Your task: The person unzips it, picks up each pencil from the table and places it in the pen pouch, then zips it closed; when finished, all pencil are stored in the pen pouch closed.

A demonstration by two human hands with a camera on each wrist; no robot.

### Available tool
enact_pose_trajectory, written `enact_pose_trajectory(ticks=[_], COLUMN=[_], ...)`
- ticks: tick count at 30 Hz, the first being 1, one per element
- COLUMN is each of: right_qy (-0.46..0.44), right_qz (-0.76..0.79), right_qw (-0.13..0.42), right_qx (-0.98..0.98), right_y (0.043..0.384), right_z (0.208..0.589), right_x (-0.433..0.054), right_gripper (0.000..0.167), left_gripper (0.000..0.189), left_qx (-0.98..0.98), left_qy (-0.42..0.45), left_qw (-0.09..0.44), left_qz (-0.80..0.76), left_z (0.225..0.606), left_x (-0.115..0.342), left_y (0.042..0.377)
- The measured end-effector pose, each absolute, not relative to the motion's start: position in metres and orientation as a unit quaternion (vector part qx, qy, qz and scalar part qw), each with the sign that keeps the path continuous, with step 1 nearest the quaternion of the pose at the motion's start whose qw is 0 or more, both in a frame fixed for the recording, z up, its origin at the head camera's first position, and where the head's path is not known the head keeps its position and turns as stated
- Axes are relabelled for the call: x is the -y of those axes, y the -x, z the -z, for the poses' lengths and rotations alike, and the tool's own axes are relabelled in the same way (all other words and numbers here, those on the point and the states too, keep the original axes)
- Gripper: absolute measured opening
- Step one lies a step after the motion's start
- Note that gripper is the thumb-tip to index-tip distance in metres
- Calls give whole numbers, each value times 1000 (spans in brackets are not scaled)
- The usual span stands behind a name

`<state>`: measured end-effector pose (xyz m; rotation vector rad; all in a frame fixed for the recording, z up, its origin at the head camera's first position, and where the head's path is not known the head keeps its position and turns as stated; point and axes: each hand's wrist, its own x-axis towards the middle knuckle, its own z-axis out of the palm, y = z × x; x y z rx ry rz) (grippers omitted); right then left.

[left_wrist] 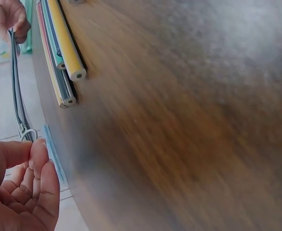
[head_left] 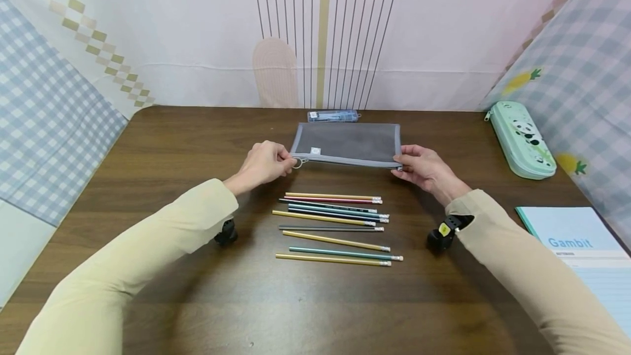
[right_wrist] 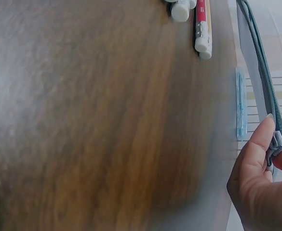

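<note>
A grey mesh zipper pouch [head_left: 352,141] is held by its two near corners, its zipper edge toward me. My left hand [head_left: 266,161] pinches the left corner, beside the ring-shaped zipper pull [left_wrist: 29,134]. With thumb and fingers my right hand [head_left: 425,167] grips the right corner, at the zipper's end [right_wrist: 277,140]. In the right wrist view the zipper edge [right_wrist: 261,62] runs up and away from that hand. On the table just in front of the pouch lie several pencils [head_left: 332,240] in yellow, teal, grey, red and dark colours, their erasers to the right.
Behind the pouch a small blue clear case [head_left: 333,116] lies at the table's back edge. A green panda pencil case [head_left: 523,138] is at the far right. Nearer on the right, a notebook [head_left: 581,256] lies by the right forearm. Patterned cloth [head_left: 197,26] hangs behind the brown table [head_left: 236,300].
</note>
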<state>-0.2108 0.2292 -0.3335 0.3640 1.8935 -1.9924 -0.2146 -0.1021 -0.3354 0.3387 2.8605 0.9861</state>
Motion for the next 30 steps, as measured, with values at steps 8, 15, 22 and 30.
enact_pose_trajectory(ticks=[8, 15, 22, 30], right_qy=[-129, -135, -129, -125], right_qz=[698, 697, 701, 696], right_qw=[183, 183, 179, 184], right_qx=[-680, -680, -678, -683], right_y=[211, 213, 214, 214], right_z=[332, 332, 334, 334], right_x=[-233, -238, -238, -239], right_gripper=[17, 16, 16, 16], left_gripper=[16, 17, 18, 17], left_qx=[-937, -940, -941, -942], left_qy=[-109, -111, -116, -118], left_qw=[55, 48, 44, 48], left_qz=[-328, -320, -314, -312], left_z=[335, 334, 334, 334], left_x=[103, 107, 108, 110], left_y=[216, 216, 217, 216])
